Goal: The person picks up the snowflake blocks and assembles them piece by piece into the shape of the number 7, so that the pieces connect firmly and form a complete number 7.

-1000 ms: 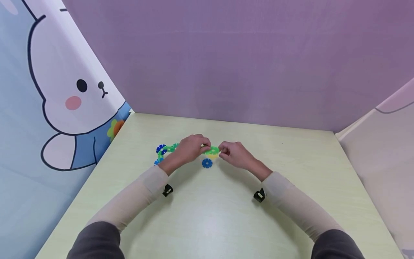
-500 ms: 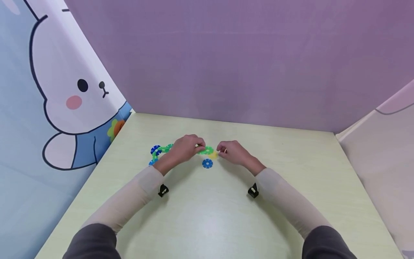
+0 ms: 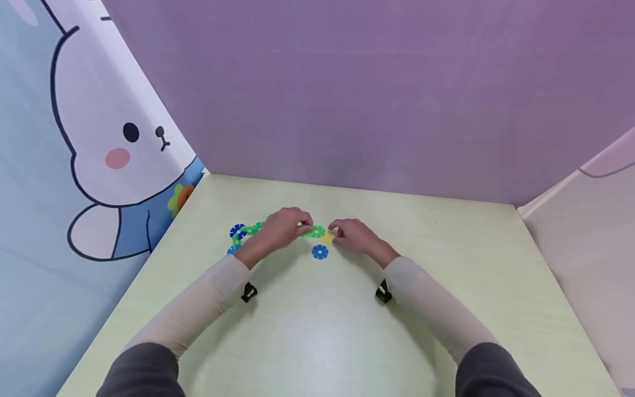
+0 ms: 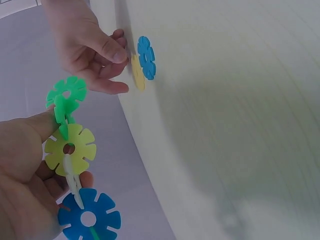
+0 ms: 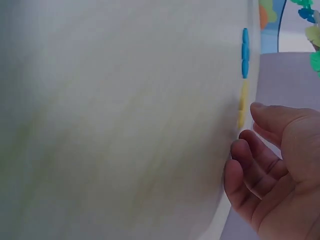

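My left hand (image 3: 284, 226) grips a chain of interlocking snowflake discs above the table. In the left wrist view, the chain has a green disc (image 4: 76, 91) at one end, then a yellow-green disc (image 4: 83, 150) and a blue disc (image 4: 102, 225). Further links trail left of the hand in the head view, ending near a dark blue disc (image 3: 234, 234). My right hand (image 3: 356, 234) is empty, thumb and index finger parted beside a loose yellow disc (image 3: 327, 239) on the table. Next to that lies a loose blue disc (image 3: 315, 253).
The pale table (image 3: 317, 331) runs back to a purple curtain (image 3: 347, 99). A printed curtain with a rabbit (image 3: 94, 110) hangs along the left side. Each wrist carries a small black camera mount (image 3: 383, 293).
My left hand and the chain have shifted slightly left. My right hand has come away from the green end of the chain, moved left and down, and its fingers have parted near the yellow disc.
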Motion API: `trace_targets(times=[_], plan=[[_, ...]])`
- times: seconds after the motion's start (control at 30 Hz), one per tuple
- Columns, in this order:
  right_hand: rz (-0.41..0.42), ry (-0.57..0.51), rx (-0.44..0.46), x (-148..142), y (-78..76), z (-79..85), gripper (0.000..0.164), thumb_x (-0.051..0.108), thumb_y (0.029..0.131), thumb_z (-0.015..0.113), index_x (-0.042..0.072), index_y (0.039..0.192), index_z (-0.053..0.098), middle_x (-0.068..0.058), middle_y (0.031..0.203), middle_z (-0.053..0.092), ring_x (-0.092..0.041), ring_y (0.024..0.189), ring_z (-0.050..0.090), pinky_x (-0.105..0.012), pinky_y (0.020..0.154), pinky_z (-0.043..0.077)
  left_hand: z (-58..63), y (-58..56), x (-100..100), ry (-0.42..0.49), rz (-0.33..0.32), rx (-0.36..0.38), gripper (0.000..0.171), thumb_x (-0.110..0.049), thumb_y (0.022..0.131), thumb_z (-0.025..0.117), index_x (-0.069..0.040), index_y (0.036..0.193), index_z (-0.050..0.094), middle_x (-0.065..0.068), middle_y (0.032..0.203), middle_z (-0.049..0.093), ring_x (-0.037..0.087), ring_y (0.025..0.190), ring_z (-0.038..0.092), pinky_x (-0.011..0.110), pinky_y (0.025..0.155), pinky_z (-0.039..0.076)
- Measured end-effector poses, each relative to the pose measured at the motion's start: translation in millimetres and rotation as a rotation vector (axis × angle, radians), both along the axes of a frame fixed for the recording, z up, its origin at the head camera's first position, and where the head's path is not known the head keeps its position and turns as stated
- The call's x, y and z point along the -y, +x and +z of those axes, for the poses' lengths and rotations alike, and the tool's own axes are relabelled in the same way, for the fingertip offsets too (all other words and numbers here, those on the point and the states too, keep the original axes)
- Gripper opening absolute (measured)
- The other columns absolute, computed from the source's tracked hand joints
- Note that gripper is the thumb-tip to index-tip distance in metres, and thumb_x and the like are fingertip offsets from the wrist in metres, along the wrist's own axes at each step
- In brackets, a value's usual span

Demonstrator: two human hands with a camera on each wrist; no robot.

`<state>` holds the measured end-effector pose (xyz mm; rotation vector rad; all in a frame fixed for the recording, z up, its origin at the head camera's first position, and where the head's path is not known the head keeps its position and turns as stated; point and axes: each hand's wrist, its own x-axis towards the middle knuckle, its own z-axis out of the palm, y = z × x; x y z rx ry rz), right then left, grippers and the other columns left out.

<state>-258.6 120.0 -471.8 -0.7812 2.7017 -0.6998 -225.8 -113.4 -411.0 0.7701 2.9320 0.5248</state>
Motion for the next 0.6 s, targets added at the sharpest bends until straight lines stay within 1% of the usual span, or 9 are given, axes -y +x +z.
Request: trace_targets(times=[0.1,0.2,0.33,0.47,0.53,0.6], plan=[[0.014,0.021,0.003,1.8,-1.0,-2.0,0.04,0.015,0.096,0.068,0.005,0.134,0.063,-0.005,0.089,0.068,-0.015,0.077,0.056,-0.029,0.075,0.048,0.9,0.5,-0.2,0.004,-0.003,0.0,0.014,-0.03,0.098,0.069,-0.02,0.105,0.074,-0.001,0.103,0.074,0.016,0.091,0.065,0.035,0.089,0.059],[0.026,0.051,0.002,3.6,-0.4,-2.1,0.043,0.016,0.096,0.069,0.005,0.137,0.063,-0.004,0.089,0.067,-0.015,0.078,0.054,-0.028,0.074,0.046,1.7,0.8,-0.7,0.009,-0.008,0.0,0.015,-0.03,0.098,0.069,-0.019,0.106,0.074,0.0,0.103,0.074,0.017,0.091,0.065,0.035,0.09,0.059],[0.023,0.073,0.008,4.5,0.7,-1.4,0.044,0.016,0.096,0.068,0.006,0.138,0.062,-0.004,0.091,0.066,-0.016,0.079,0.054,-0.029,0.074,0.046,1.2,0.5,-1.4,0.01,-0.012,-0.004,0.015,-0.031,0.097,0.069,-0.019,0.106,0.075,-0.001,0.104,0.074,0.017,0.092,0.066,0.035,0.091,0.059],[-0.007,0.062,0.031,3.9,0.8,-1.6,0.04,0.017,0.095,0.071,0.005,0.133,0.064,-0.006,0.097,0.067,-0.017,0.083,0.056,-0.031,0.077,0.049,-0.3,-0.1,-1.8,0.013,-0.009,0.001,0.015,-0.03,0.097,0.069,-0.02,0.106,0.075,-0.001,0.104,0.074,0.017,0.093,0.065,0.035,0.091,0.059],[-0.029,0.054,0.04,3.6,1.1,-1.7,0.038,0.017,0.093,0.073,0.005,0.128,0.064,-0.006,0.101,0.067,-0.018,0.087,0.057,-0.033,0.081,0.051,-0.9,-0.3,-2.0,0.014,-0.008,0.006,0.014,-0.03,0.098,0.069,-0.019,0.106,0.074,-0.001,0.104,0.073,0.017,0.092,0.065,0.035,0.09,0.059],[-0.051,0.047,0.045,2.8,1.5,-1.8,0.035,0.018,0.092,0.076,0.005,0.122,0.064,-0.006,0.101,0.066,-0.018,0.089,0.058,-0.034,0.083,0.051,-1.2,-0.2,-2.2,0.016,-0.008,0.009,0.014,-0.03,0.098,0.069,-0.019,0.106,0.074,-0.001,0.103,0.073,0.016,0.091,0.064,0.035,0.089,0.059]])
